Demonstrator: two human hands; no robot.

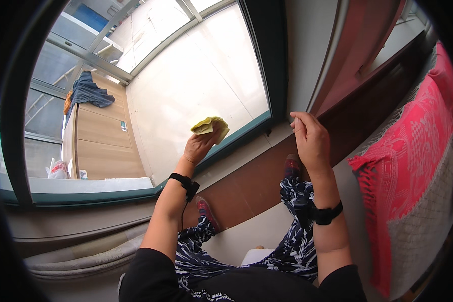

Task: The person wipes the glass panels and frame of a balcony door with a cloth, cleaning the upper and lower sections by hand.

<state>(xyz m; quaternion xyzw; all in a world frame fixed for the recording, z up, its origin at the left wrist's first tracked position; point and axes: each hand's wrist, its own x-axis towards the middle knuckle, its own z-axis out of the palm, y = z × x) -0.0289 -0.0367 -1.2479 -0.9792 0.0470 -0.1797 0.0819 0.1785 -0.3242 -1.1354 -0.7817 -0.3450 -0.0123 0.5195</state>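
My left hand [201,146] grips a folded yellow cloth [211,127] in front of a large glass pane [196,75] with a dark teal frame [245,130]. Whether the cloth touches the glass cannot be told from this angle. My right hand [312,141] is raised just right of the frame's lower corner, above the brown floor strip. Its fingers are bent together towards the thumb, and no object shows in them. Each forearm wears a black strap with a small device; a thin cable hangs from the left one.
Beyond the glass are a wooden cabinet [102,137], dark blue fabric [92,92] and a white plastic bag [57,168]. A fringed pink cloth [415,151] drapes at the right. Gathered curtain fabric [87,251] lies at lower left. Below are my shoes [205,211] on the brown floor strip [245,188].
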